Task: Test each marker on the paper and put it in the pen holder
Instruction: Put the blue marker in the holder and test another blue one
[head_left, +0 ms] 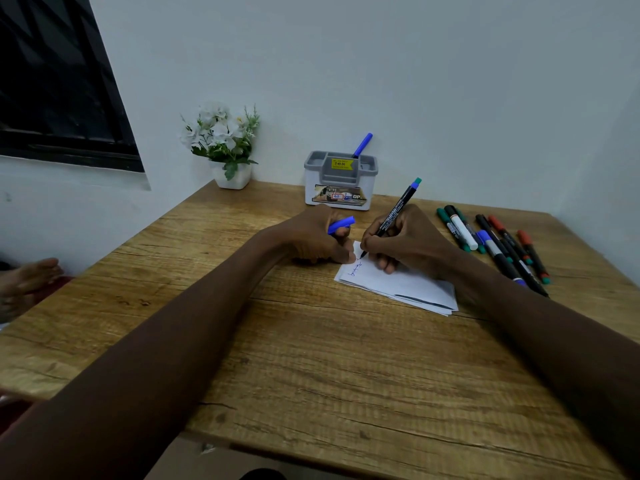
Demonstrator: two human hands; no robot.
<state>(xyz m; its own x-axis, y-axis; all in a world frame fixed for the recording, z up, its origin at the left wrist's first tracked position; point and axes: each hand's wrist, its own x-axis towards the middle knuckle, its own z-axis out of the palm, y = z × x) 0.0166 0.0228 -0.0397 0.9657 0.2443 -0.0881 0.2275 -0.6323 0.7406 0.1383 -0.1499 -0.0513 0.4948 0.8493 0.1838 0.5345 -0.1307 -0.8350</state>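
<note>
Right hand curled round slim black marker with blue-green end, tip touching near corner of white folded paper, beside a blue scribble. Left hand fisted on blue plastic cap, resting at the paper's edge. Grey-and-white plastic pen holder against the wall, 1 blue marker leaning in it. Row of loose markers lies right of the paper on the wooden table.

The right hand hides the lower barrel of a black marker and the far right of the paper, whose blue scribbles are too small to read. The left hand hides most of a blue cap. At left, a blurred shape, possibly a foot, is cut off.
</note>
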